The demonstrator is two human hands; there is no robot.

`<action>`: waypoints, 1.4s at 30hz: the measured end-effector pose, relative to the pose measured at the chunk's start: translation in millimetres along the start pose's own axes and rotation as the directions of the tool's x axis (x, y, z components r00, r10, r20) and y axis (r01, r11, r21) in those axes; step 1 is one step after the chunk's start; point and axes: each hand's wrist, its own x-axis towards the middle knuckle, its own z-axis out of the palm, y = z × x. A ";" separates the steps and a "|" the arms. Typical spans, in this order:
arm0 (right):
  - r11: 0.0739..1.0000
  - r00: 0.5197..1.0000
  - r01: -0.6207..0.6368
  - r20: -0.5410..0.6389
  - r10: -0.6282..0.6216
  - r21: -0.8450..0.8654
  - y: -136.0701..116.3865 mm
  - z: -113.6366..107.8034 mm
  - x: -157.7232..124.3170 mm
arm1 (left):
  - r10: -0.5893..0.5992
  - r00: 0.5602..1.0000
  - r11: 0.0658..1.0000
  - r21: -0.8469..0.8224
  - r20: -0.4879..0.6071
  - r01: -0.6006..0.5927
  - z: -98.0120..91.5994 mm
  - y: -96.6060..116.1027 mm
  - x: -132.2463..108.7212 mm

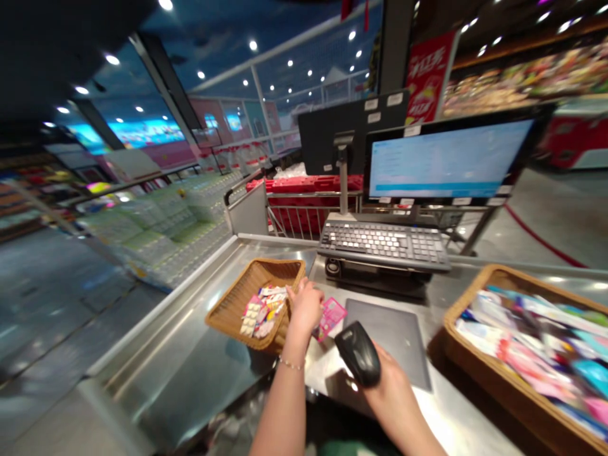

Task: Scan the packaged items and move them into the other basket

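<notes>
My right hand grips a black handheld barcode scanner, its head angled toward a flat pink packet. My left hand is closed at the right rim of a small wicker basket, its fingers curled and partly hidden. The pink packet sticks out on the right side of this hand, apparently held by it. Inside the small basket lie several small packaged goods, among them a pack with pale round pieces.
A larger wicker basket full of packaged goods stands on the right of the metal counter. A dark flat pad lies ahead of the scanner. Behind are a keyboard, a lit monitor and a second screen's back.
</notes>
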 end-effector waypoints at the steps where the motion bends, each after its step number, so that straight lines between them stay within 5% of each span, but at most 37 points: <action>1: 1.000 1.000 0.013 0.006 -0.013 0.002 -0.1 1.5 0.9 | -0.004 1.000 1.000 0.003 -0.007 0.004 -0.1 -2.0 -0.6; 42: 0.981 0.969 0.171 0.163 -0.185 0.097 -31.9 16.4 32.6 | -0.282 0.943 0.959 -0.052 -0.176 0.277 -15.3 -51.0 -5.4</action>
